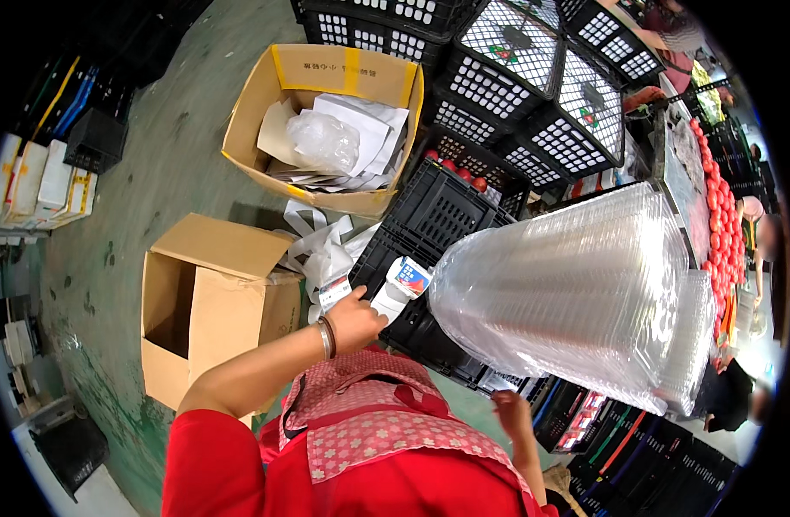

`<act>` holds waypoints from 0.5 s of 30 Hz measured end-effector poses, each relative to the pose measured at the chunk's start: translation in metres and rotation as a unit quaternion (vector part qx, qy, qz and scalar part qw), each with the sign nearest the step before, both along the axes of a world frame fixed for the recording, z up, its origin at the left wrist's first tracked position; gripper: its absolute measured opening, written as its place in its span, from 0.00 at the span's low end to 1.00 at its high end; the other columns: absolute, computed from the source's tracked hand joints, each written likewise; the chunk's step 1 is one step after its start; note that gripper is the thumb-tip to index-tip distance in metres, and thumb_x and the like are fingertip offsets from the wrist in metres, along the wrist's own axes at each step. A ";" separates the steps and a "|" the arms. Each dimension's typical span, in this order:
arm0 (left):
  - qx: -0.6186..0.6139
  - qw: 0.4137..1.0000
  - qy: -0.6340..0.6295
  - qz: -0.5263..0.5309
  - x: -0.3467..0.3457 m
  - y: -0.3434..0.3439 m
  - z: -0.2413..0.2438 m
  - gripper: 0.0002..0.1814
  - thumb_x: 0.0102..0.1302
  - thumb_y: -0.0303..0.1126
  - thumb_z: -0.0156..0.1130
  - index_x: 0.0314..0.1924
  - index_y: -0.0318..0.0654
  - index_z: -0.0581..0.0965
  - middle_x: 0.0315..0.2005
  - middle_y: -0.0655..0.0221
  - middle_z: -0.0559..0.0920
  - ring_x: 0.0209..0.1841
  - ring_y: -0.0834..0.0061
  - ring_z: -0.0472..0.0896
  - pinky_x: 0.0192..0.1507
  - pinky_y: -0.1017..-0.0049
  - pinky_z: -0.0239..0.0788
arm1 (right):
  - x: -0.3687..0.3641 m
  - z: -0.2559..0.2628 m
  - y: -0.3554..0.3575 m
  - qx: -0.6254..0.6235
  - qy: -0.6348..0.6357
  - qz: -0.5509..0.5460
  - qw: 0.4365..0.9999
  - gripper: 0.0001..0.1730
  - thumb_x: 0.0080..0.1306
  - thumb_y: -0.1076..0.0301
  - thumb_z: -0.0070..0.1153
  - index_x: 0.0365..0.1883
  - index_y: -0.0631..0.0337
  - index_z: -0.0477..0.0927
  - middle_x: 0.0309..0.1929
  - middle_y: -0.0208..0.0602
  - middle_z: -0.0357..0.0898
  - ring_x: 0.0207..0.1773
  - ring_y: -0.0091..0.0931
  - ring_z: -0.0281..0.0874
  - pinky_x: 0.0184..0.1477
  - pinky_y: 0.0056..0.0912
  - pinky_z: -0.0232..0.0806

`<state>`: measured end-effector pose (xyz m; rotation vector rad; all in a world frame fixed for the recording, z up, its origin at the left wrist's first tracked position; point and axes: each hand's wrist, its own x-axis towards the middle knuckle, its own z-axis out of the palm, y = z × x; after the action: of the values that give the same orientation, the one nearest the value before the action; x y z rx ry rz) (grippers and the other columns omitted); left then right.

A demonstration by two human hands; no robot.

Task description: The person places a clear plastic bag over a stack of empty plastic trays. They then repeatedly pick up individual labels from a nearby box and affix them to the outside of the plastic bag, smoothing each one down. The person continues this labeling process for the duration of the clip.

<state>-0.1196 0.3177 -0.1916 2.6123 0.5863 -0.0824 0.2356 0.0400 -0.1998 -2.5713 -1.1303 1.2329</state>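
My left hand, with bands at its wrist, is at a white label roll with a printed blue and red face. Its index finger points up beside a printed label on the left; whether the fingers grip anything is unclear. My right hand is low at the right of my pink flowered apron, partly blurred, its grip unclear. To the right of the roll lies a large stack of clear plastic containers in clear film. Black plastic crates are under the roll.
An open cardboard box holds papers and plastic film. Another cardboard box stands at the left, near tangled white strips. Stacked black crates rise ahead. Red round produce lines a table at the right, where other people stand.
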 end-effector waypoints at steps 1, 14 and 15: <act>0.012 1.000 -0.020 -0.012 0.001 -0.005 -0.005 0.07 0.50 0.35 0.64 0.27 0.44 0.75 0.21 0.69 0.80 0.28 0.68 0.80 0.52 0.65 0.63 | -0.030 -0.003 0.005 0.043 0.127 0.004 0.991 0.13 0.64 0.63 0.59 0.41 0.62 0.81 0.38 0.48 0.82 0.41 0.41 0.81 0.43 0.39 0.72; -0.105 0.988 0.115 0.000 -0.071 0.042 0.067 0.23 0.46 0.44 0.73 0.40 0.47 0.75 0.26 0.65 0.81 0.34 0.61 0.81 0.43 0.63 0.65 | -0.167 -0.012 0.154 0.248 0.207 0.164 0.932 0.08 0.58 0.70 0.59 0.34 0.64 0.82 0.36 0.46 0.80 0.40 0.41 0.79 0.43 0.39 0.71; -0.107 0.985 0.134 -0.001 -0.085 0.050 0.070 0.25 0.44 0.45 0.75 0.41 0.48 0.75 0.28 0.64 0.81 0.36 0.60 0.81 0.44 0.62 0.64 | -0.161 -0.013 0.149 0.243 0.210 0.147 0.936 0.08 0.58 0.70 0.60 0.34 0.64 0.82 0.36 0.47 0.80 0.39 0.42 0.79 0.42 0.38 0.71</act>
<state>-0.2042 0.3673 -0.1214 2.4085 0.6278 -0.4787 0.0749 0.1890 -0.2128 -1.7267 -1.5116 1.2680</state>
